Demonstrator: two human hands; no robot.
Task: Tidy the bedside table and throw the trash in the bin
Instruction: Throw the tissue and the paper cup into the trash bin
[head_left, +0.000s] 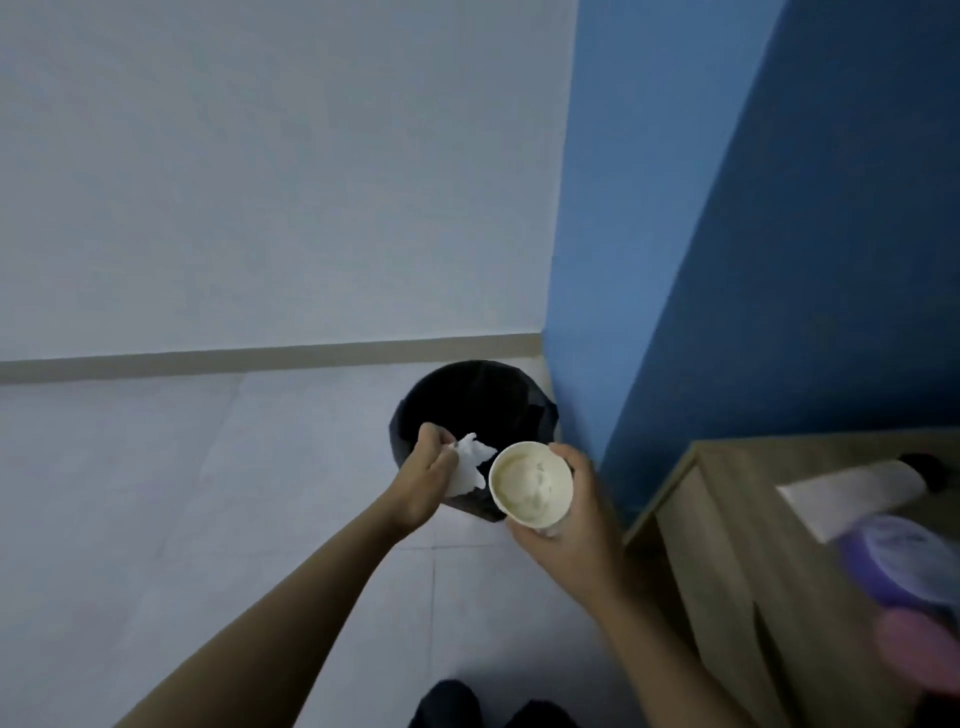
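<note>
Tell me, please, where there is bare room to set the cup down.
The floor left of the bin, below the skirting board, is bare. The bedside table is crowded with white paper and purple containers.

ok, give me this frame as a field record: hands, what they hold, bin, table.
left hand: grips crumpled white tissue over the bin's mouth
right hand: holds paper cup, open end up, beside the tissue
bin: black, open, beside the blue wall
bedside table: wooden, right of bin; white paper and blurred purple items on top
status: neither item dropped yet
</note>
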